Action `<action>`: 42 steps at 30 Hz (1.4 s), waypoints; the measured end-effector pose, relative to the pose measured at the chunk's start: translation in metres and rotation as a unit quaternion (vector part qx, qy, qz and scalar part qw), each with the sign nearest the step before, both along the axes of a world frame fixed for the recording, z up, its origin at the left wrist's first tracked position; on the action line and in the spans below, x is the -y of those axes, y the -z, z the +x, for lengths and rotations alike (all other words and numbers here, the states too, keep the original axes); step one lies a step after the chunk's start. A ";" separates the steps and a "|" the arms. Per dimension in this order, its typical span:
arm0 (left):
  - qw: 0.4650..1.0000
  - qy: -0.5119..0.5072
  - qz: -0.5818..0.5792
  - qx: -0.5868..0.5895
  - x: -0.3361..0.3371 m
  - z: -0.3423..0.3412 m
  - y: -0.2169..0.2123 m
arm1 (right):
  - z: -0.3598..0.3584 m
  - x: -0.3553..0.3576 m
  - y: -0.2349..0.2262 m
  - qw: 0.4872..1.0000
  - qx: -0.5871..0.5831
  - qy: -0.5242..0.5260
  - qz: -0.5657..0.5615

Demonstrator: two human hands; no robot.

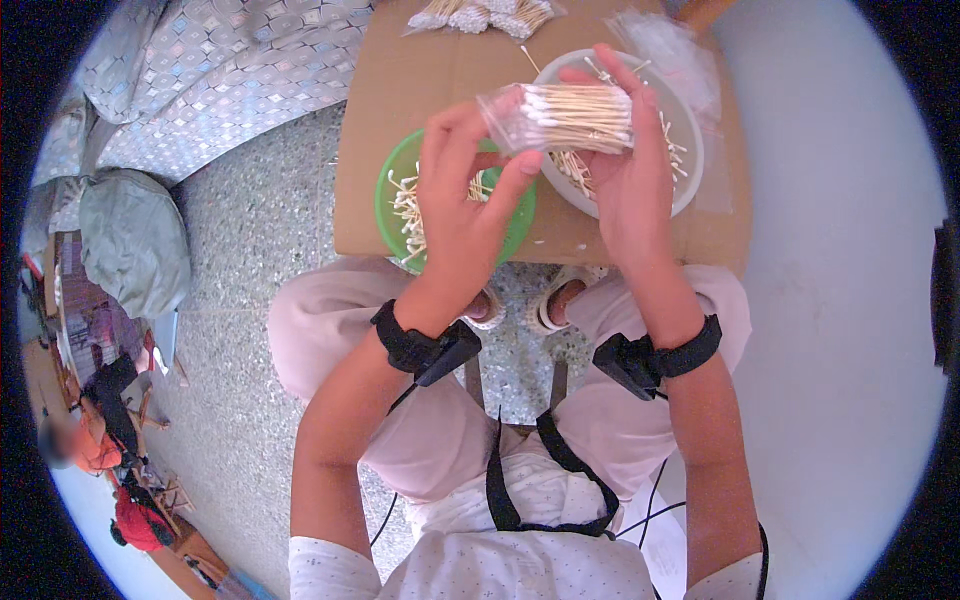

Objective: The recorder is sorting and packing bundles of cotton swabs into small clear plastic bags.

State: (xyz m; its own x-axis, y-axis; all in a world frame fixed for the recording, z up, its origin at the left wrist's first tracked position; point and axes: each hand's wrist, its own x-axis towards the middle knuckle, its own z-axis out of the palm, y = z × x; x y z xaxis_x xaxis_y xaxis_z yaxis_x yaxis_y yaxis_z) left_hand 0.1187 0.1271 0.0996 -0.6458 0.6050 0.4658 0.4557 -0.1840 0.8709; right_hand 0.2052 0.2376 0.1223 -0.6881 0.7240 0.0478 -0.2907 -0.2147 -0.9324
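Between my two hands, above the bowls, is a bundle of cotton swabs (580, 115) partly inside a clear plastic bag (503, 117). My left hand (462, 190) has its fingers curled at the bag's end, with the thumb reaching toward the swabs. My right hand (637, 180) grips the other end of the bundle, fingers behind it and along its right side. Below my left hand stands a green bowl (385, 205) with loose swabs in it. Behind my right hand is a white bowl (693, 150), also holding loose swabs.
A brown cardboard-topped table (365, 150) carries both bowls. Filled swab packs (485, 15) lie at its far edge, and clear plastic bags (665, 50) at the far right. A wall (830, 250) runs along the right. Another person (95, 445) is far off at left.
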 end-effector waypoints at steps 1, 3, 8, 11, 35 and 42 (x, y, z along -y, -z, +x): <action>0.998 0.003 0.034 0.054 -0.003 0.002 0.001 | -0.002 0.001 -0.002 1.000 0.009 0.013 0.004; 0.992 0.006 0.068 0.107 -0.006 0.002 0.001 | -0.006 0.004 -0.002 0.999 0.017 0.026 0.009; 0.967 -0.025 0.030 0.251 -0.011 0.003 -0.006 | -0.009 0.011 0.003 0.983 0.070 0.040 0.166; 0.946 -0.008 0.070 0.315 -0.016 0.002 -0.014 | -0.009 0.014 0.012 0.984 0.053 0.018 0.170; 0.973 0.077 0.060 0.208 -0.006 -0.023 -0.035 | -0.007 -0.005 0.006 0.998 -0.046 0.025 -0.029; 0.984 0.103 -0.062 0.128 0.013 -0.059 -0.012 | 0.045 -0.057 0.017 0.713 0.399 0.113 0.565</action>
